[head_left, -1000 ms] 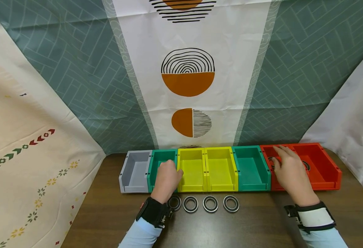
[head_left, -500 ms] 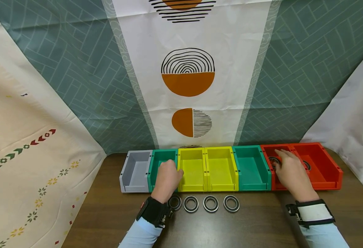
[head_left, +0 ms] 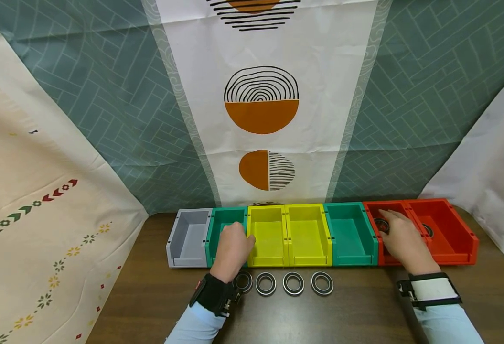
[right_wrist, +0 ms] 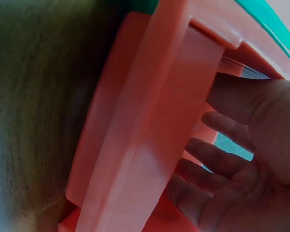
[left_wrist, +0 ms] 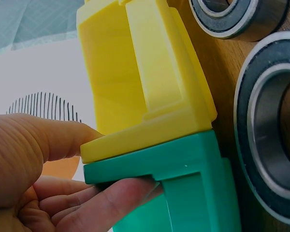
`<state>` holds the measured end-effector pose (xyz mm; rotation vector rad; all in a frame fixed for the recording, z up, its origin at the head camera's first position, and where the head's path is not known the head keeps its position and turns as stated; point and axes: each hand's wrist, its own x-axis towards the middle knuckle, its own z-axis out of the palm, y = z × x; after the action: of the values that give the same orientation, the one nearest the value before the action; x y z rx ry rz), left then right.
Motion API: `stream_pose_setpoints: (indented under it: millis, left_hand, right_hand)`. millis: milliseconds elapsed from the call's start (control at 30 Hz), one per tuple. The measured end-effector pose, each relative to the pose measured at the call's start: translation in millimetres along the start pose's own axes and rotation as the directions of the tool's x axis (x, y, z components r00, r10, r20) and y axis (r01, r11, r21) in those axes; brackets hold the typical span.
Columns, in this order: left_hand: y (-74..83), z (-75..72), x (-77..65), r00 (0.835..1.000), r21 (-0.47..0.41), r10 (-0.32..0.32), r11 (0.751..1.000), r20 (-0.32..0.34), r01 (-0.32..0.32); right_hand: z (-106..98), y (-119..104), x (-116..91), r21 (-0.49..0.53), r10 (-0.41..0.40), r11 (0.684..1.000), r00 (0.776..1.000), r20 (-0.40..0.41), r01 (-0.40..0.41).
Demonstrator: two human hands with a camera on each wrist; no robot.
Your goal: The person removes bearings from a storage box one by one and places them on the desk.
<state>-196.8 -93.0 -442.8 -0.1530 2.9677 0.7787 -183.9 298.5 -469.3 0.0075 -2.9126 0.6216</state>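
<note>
Right hand [head_left: 405, 241] lowered; red bin [head_left: 388, 259], near bearing [head_left: 381, 225]; left hand [head_left: 233, 244] pinches walls [left_wrist: 140, 138]

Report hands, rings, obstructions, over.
Left hand pinches adjoining bin walls. Right hand at ring, red bin, grip unclear. Four rings on table; left strap partly hides one.

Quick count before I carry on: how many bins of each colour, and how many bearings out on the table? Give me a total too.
Grey bins: 1
Green bins: 2
Yellow bins: 2
Red bins: 2
Bearings on the table: 4
Total: 11 (7 bins, 4 bearings)
</note>
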Motion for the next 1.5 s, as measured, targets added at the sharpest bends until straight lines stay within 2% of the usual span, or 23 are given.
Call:
stream_pose_setpoints:
  millis: [400, 700, 1267, 1500]
  left_hand:
    - [-0.5, 0.3, 0.7, 1.0, -0.008, 0.013, 1.0, -0.013, -0.013]
    - [-0.8, -0.8, 0.0, 0.999, -0.018, 0.039, 0.999, -0.02, -0.039]
    - [-2.2, 0.1, 0.0, 0.999, -0.023, 0.033, 0.999, -0.014, -0.033]
    - [-1.8, 0.6, 0.8, 1.0, -0.01, 0.028, 1.0, -0.01, -0.028]
  right_hand:
    - [4.2, 2.9, 3.2, -0.034, 0.016, 0.999, 0.992, 0.121, -0.012]
    - [5.2, 6.7, 3.8, -0.041, 0.055, 0.998, 0.971, 0.231, -0.047]
    - [8.5, 8.7, 2.2, -0.097, 0.055, 0.995, 0.978, 0.199, -0.036]
    - [5.2, 5.2, 1.3, -0.145, 0.084, 0.988, 0.971, 0.225, -0.052]
